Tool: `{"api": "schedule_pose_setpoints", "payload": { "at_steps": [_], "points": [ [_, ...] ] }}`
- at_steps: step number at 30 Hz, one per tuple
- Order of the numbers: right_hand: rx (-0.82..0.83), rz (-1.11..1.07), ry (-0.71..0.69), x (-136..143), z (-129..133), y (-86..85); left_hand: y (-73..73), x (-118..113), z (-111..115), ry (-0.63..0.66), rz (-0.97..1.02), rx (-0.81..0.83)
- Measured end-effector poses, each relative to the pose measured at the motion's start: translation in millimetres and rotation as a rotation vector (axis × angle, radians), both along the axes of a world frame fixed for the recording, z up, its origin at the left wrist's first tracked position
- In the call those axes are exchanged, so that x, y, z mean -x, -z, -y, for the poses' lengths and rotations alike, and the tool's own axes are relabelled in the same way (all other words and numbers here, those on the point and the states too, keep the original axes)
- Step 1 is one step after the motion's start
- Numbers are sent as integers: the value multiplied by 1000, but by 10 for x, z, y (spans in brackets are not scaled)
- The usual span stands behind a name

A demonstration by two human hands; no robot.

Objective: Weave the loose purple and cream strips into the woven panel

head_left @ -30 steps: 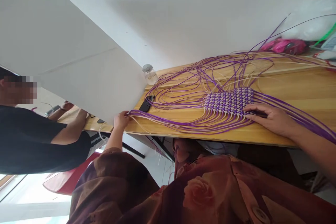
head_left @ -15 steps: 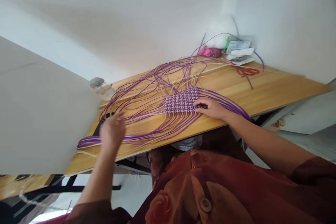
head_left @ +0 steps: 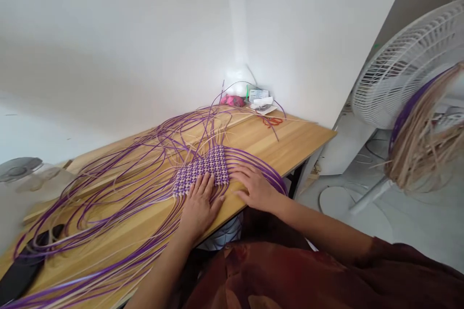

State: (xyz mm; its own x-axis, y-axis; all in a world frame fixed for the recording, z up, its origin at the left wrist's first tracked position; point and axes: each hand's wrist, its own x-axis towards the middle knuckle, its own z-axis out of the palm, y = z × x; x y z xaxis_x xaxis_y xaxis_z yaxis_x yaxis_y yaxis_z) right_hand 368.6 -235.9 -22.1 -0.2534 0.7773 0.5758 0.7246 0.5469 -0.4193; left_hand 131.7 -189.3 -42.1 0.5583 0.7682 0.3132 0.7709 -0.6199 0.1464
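Note:
A woven panel (head_left: pixel 197 169) of purple and beige strands lies flat on the wooden table (head_left: pixel 290 140). My left hand (head_left: pixel 199 207) rests on the panel's near edge, fingers stretched out and thumb apart. Just right of the panel, my right hand (head_left: pixel 253 186) lies over the purple strands (head_left: pixel 266 169), its fingers extended and slightly bent. I see nothing gripped in either hand. Long loose strands (head_left: pixel 134 207) fan out from the panel to the left, the back and the near side.
Along the back stand a pink item (head_left: pixel 232 101), white papers (head_left: pixel 261 102) and an orange-red cord (head_left: pixel 271 121). A dark flat object (head_left: pixel 23 270) lies at left under strands. A white fan (head_left: pixel 391 67) with strands hung on it stands right of the table.
My left hand has come from the loose strands at left onto the panel. My right hand has shifted off the panel's right edge onto the strands. The view has turned right, showing the fan.

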Motion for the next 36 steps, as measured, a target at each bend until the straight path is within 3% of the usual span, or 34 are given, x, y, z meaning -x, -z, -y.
{"api": "schedule_pose_setpoints", "payload": {
  "at_steps": [5,10,14,22,25,29,36],
  "points": [
    [-40,113,294,-402,418,196,36,19,-30,-7,-14,30],
    [-29,138,362,-625,551,356,36,28,-38,1,-28,30],
    [-20,185,386,-678,506,347,-9,29,-8,2,-35,38],
    [93,308,309,-1022,402,108,-26,63,3,17,-33,51],
    [161,380,341,-1174,382,-29,-29,82,-6,42,-47,64],
    [256,469,515,-1564,369,-287,-40,107,-27,56,-63,80],
    [486,617,963,-2674,520,-715,11,152,-71,76,-64,35]
  ]
}}
